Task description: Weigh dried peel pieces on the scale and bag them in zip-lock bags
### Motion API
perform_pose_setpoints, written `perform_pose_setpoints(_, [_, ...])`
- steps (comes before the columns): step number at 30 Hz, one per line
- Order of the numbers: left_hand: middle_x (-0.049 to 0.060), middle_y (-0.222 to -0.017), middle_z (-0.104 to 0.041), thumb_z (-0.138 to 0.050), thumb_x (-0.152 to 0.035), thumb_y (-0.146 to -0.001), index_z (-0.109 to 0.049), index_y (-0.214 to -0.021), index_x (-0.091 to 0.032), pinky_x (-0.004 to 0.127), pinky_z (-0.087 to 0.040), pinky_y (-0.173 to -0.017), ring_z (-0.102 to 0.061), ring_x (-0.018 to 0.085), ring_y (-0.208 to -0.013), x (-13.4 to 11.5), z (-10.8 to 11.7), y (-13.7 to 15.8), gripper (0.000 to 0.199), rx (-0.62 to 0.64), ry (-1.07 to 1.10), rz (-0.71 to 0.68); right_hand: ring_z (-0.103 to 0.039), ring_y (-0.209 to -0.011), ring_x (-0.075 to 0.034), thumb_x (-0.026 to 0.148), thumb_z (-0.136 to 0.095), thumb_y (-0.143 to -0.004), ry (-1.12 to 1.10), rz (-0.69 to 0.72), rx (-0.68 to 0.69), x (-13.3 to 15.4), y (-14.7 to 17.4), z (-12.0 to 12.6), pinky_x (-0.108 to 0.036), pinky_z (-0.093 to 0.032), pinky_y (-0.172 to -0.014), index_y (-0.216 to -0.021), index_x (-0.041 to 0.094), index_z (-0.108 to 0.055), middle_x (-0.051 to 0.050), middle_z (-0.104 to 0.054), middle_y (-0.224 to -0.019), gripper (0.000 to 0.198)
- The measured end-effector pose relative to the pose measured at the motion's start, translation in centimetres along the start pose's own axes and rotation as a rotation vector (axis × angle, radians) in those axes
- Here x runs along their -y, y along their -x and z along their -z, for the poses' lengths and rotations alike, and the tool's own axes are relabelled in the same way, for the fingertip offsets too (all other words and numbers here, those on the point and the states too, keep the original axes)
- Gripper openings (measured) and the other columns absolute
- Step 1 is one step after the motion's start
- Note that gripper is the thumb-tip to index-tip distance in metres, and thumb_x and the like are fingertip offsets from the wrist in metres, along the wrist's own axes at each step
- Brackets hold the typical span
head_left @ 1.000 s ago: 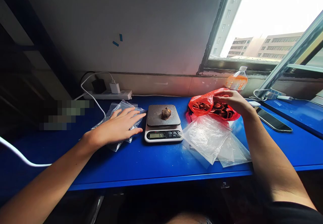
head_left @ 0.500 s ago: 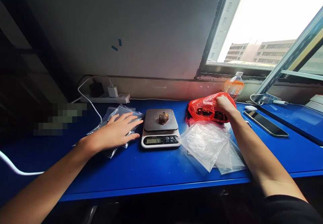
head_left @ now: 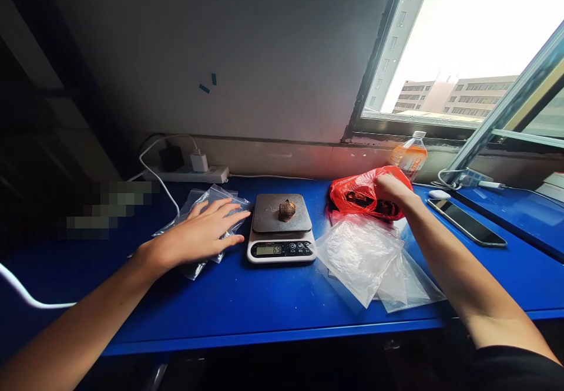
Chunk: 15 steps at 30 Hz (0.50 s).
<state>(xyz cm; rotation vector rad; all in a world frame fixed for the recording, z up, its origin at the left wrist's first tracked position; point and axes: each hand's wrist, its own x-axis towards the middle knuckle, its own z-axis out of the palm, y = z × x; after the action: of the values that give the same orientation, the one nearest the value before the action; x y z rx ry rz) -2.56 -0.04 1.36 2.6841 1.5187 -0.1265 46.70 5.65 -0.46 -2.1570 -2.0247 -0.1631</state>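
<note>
My left hand (head_left: 207, 229) rests with fingers spread over several clear zip bags (head_left: 194, 270) left of the scale, holding nothing. A white digital kitchen scale (head_left: 282, 253) with a dark plate stands in the middle, its display lit. On its plate sits a rough, dark brown, dried-looking lump (head_left: 287, 210) with a tan patch. My right hand (head_left: 390, 186) reaches into the open mouth of a red plastic bag (head_left: 352, 182); its fingers are hidden inside. Dark brown pieces (head_left: 365, 202) show in that bag. Several clear plastic bags (head_left: 365, 256) lie in front of it.
Behind the red bag stands a bottle with orange contents (head_left: 410, 155). A phone (head_left: 467, 222) and a small white case (head_left: 439, 194) lie to the right. A power strip (head_left: 185, 174) with a charger and white cable runs along the wall on the blue table (head_left: 247, 309).
The view has shifted slightly, so things sit a little lower. My right hand stays in the red bag, and my left hand keeps its place on the zip bags.
</note>
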Motion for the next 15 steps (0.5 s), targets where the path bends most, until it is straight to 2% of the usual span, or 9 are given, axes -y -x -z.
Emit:
perform_pose_setpoints(3, [0.004, -0.164, -0.033, -0.042, -0.06, -0.094, -0.041, -0.153, -0.034, 0.06, -0.014, -0.122, -0.014, 0.031, -0.155, 0.2, -0.1, 0.0, 0.064, 0.0, 0.003, -0.005, -0.062, -0.071, -0.02, 0.023, -0.056, -0.08, -0.072, 0.002, -0.023, -0.7, 1.2, 0.6, -0.03, -0.046, -0.066, -0.069, 0.017, -0.065, -0.009, -0.07, -0.074, 0.016])
perform_pose_setpoints(7, [0.004, -0.164, -0.034, -0.043, -0.062, -0.093, -0.041, -0.152, -0.034, 0.059, -0.014, -0.123, -0.014, 0.032, -0.155, 0.4, -0.4, -0.2, 0.066, -0.007, 0.02, -0.017, -0.065, -0.073, -0.018, 0.03, -0.053, -0.083, -0.546, -0.052, -0.146, -1.9, 3.3, 0.8, -0.028, -0.05, -0.065, -0.082, 0.019, -0.069, -0.006, -0.073, -0.084, 0.02])
perform_pose_setpoints(11, [0.003, -0.165, -0.032, -0.042, -0.065, -0.092, -0.039, -0.153, -0.034, 0.059, -0.012, -0.123, -0.013, 0.031, -0.155, 0.6, -0.7, -0.3, 0.069, 0.006, 0.026, -0.026, -0.065, -0.067, -0.019, 0.03, -0.062, -0.078, -0.817, -0.079, -0.216, -2.1, 4.6, 0.6, -0.029, -0.052, -0.06, -0.074, 0.022, -0.07, -0.005, -0.071, -0.073, 0.012])
perform_pose_setpoints(15, [0.002, -0.165, -0.031, -0.04, -0.069, -0.091, -0.039, -0.153, -0.039, 0.061, -0.013, -0.123, -0.014, 0.032, -0.155, 1.0, -0.9, -0.4, 0.068, 0.008, 0.023, -0.023, -0.068, -0.067, -0.018, 0.034, -0.07, -0.077, -1.014, -0.082, -0.177, -1.1, 5.1, 0.7, -0.028, -0.056, -0.062, -0.074, 0.021, -0.072, -0.005, -0.073, -0.074, 0.013])
